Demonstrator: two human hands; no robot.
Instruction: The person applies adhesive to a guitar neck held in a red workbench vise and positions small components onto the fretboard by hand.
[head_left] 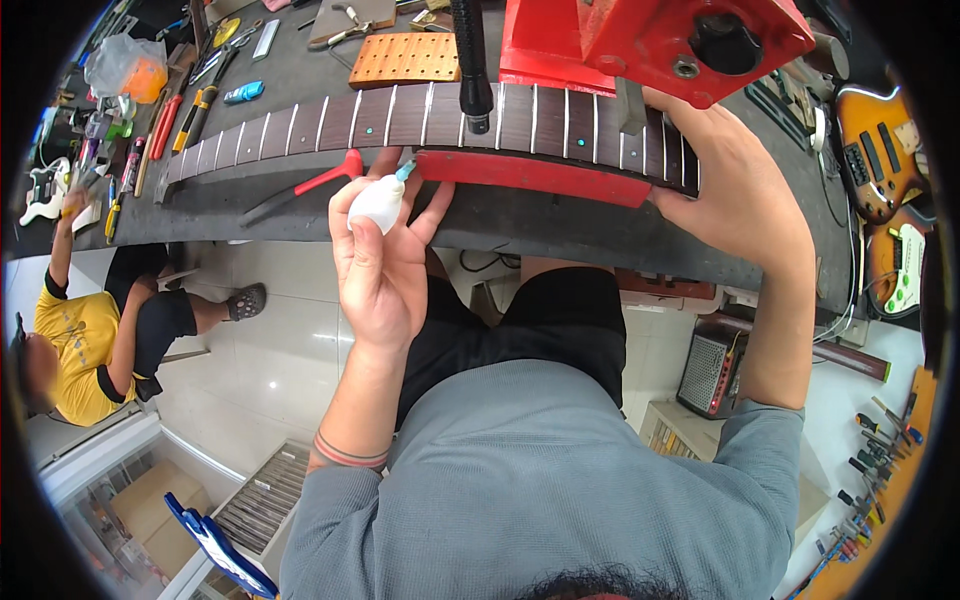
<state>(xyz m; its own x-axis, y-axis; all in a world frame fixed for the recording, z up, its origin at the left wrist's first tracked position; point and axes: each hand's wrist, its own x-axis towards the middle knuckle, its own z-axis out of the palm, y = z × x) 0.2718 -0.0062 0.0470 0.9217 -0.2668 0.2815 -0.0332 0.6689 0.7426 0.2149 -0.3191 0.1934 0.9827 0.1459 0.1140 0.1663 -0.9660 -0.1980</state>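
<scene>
Here, the left hand (pixel 380 275) grasps a white squeeze bottle (pixel 374 206), teal tip upward — just beyond that grip lies the fretted guitar neck (pixel 408 112), with a red bar (pixel 530 176) to the grip's right — while the right hand (pixel 738 180) clasps the neck's near end, fingertips hard to make out
</scene>
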